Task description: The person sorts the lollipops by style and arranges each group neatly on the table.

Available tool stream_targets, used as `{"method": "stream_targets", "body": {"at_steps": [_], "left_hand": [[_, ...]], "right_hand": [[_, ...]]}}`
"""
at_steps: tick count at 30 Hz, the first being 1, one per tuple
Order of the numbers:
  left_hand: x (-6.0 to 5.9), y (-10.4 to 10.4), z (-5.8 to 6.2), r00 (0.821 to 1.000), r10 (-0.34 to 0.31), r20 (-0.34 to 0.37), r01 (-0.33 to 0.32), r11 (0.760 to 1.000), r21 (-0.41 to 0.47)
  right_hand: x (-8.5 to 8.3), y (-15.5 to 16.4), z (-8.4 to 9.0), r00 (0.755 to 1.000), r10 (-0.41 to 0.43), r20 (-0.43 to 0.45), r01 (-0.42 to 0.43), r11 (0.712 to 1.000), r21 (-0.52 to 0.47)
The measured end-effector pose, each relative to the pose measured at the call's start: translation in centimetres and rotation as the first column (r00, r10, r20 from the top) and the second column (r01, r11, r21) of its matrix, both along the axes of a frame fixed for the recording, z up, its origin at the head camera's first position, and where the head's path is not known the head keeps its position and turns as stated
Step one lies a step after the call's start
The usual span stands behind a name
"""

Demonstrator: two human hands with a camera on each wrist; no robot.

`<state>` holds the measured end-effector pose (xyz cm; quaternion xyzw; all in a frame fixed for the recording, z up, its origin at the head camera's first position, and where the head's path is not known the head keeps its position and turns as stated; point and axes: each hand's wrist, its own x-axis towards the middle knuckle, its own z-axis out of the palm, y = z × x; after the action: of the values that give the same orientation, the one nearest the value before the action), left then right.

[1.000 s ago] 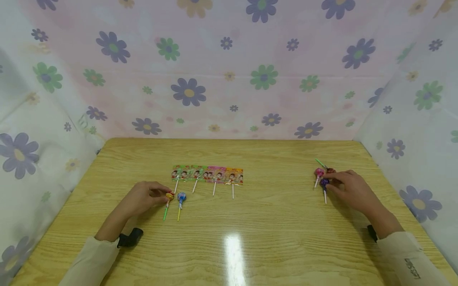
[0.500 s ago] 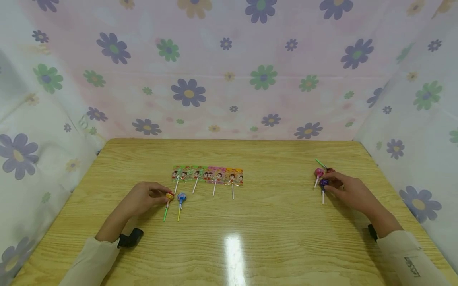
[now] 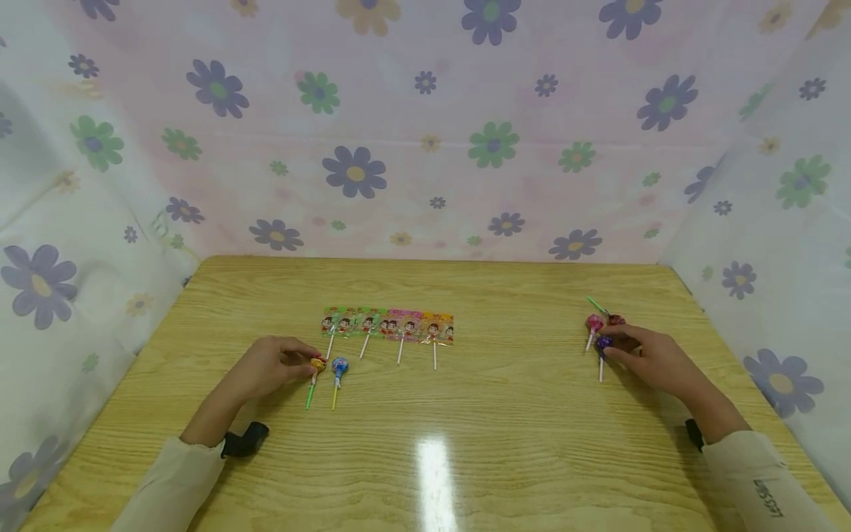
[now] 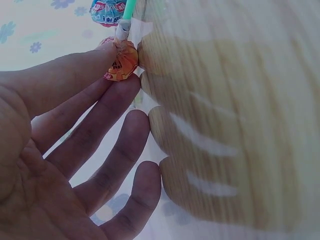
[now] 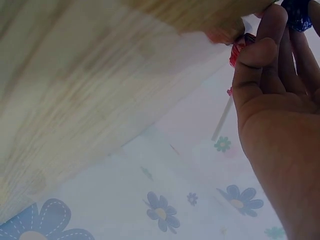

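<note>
My left hand [image 3: 269, 367] pinches the head of an orange-yellow lollipop [image 4: 125, 62] between thumb and fingertips, low at the tabletop; its green stick points toward me in the head view. Just right of it lies a blue lollipop [image 3: 340, 366] with a yellow stick. Far to the right, my right hand [image 3: 654, 360] pinches a purple lollipop [image 3: 603, 343] by its head, white stick toward me. Beside those fingertips lie a pink lollipop [image 3: 595, 322] and a red lollipop [image 3: 615, 320], the red one partly covered by the hand. A green stick juts out behind them.
Several flat lollipops in printed green, pink and orange wrappers [image 3: 435, 328] form a row behind the blue one, white sticks toward me. They lie on a wood-grain table [image 3: 518, 428]. Flowered cloth [image 3: 425, 162] closes off the back and both sides.
The purple lollipop's stick has swung slightly left in my right fingers. My left hand keeps its place on the orange-yellow lollipop. The head view has shifted a little.
</note>
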<state>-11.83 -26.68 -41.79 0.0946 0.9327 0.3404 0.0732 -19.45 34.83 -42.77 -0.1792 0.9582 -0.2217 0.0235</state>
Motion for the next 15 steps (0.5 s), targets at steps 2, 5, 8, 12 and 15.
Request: {"method": "stream_targets", "body": {"at_steps": [2,5,8,12,15], "left_hand": [[-0.03,-0.03,-0.05,1.0,0.0,-0.001,0.0,1.0,-0.002],[-0.12,-0.11,-0.2,1.0,-0.004,-0.006,0.004,1.0,-0.001],[-0.22,-0.16,-0.29,1.0,-0.009,-0.008,0.009,1.0,0.003],[-0.23,-0.17,-0.26,1.0,-0.007,-0.005,0.007,1.0,0.004],[-0.17,-0.14,-0.18,1.0,-0.005,-0.002,0.005,1.0,0.001]], "right_hand": [[0.07,0.06,0.01,1.0,0.0,-0.005,0.0,1.0,0.002],[0.17,0.19,0.11,1.0,0.005,-0.018,-0.004,1.0,0.003],[0.32,0.32,0.33,1.0,0.004,-0.027,-0.004,1.0,-0.006],[0.52,0.39,0.54,1.0,-0.009,-0.021,0.008,1.0,-0.029],[0.61,0.39,0.54,1.0,-0.011,-0.012,0.011,0.999,-0.045]]}}
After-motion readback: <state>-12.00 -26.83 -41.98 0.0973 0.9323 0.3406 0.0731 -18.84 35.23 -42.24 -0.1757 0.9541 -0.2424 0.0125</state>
